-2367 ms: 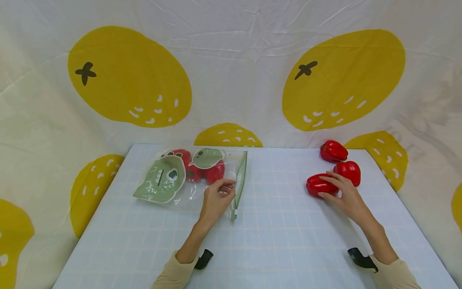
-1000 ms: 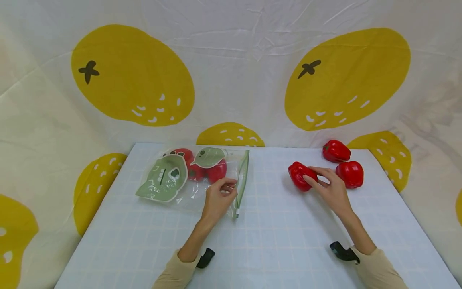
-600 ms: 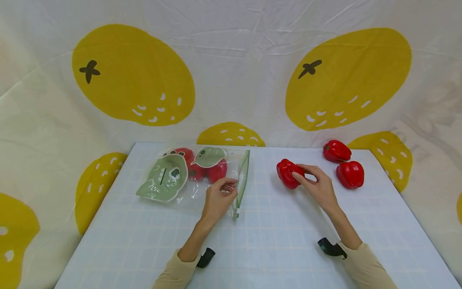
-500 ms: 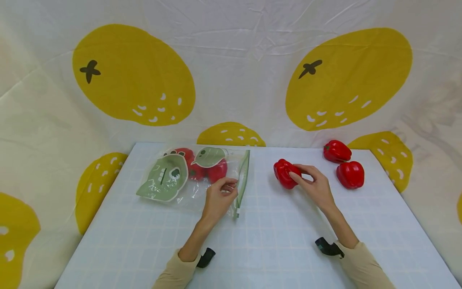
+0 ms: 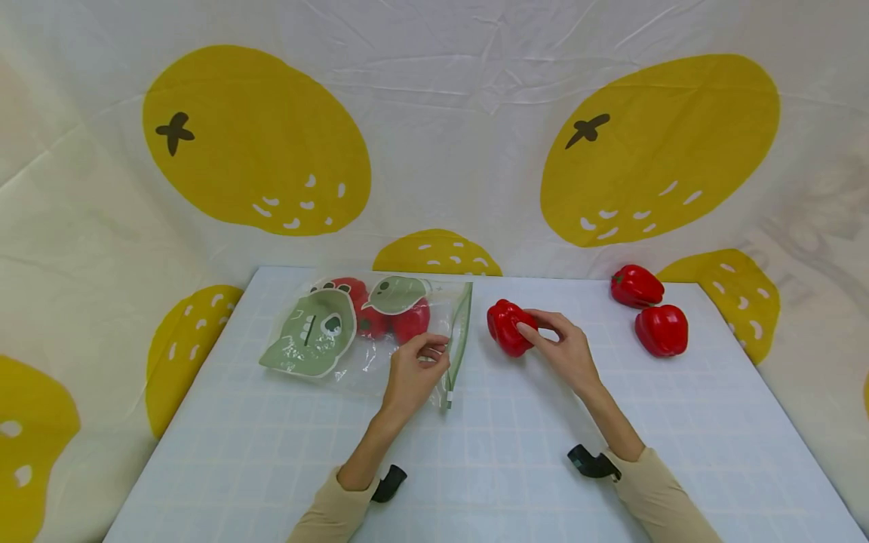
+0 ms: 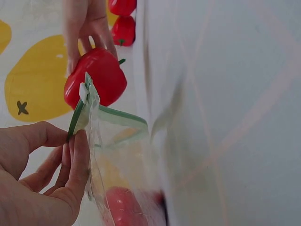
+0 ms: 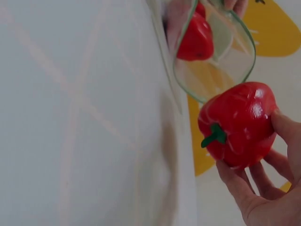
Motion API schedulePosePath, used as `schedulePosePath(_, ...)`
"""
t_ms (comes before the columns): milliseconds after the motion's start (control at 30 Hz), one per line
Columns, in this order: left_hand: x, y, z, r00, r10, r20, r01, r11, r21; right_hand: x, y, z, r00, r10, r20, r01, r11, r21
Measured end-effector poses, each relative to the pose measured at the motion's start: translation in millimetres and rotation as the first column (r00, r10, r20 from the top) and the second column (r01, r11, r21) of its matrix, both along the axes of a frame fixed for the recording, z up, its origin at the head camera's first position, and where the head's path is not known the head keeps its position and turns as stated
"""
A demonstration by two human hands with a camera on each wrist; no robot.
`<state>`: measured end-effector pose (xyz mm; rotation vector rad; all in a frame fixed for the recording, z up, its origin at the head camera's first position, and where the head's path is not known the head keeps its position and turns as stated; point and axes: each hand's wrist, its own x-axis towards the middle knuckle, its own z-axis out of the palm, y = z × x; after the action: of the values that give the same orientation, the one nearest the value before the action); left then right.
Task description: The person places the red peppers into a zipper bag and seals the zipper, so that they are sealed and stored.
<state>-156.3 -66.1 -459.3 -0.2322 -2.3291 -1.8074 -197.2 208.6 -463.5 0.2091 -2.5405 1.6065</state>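
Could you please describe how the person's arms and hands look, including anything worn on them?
The left hand and right hand are bare, with no gloves or rings visible. Plain beige sleeves end short of the wrists. Each has a small, curved black device at its end; no cables show.

Your table (image 5: 502, 452) carries the bag (image 5: 308, 335), peppers (image 7: 195, 42) inside, at its far left corner, two loose peppers (image 5: 661, 330) at far right.
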Motion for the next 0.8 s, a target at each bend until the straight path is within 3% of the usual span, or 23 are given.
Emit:
schedulePosePath(400,-2.0,-1.1,-3.0,1.000,-0.011,-0.016,0.011,1.000,0.002,-8.5,-34,-7.1,0.999,0.029,0.029,-0.029,1.000,0.000)
schedulePosePath(800,-0.1,-1.6,0.9,1.000,-0.008,-0.020,0.008,1.000,-0.012,-17.4,-60,-13.9,0.997,0.059,0.043,-0.058,0.998,-0.013)
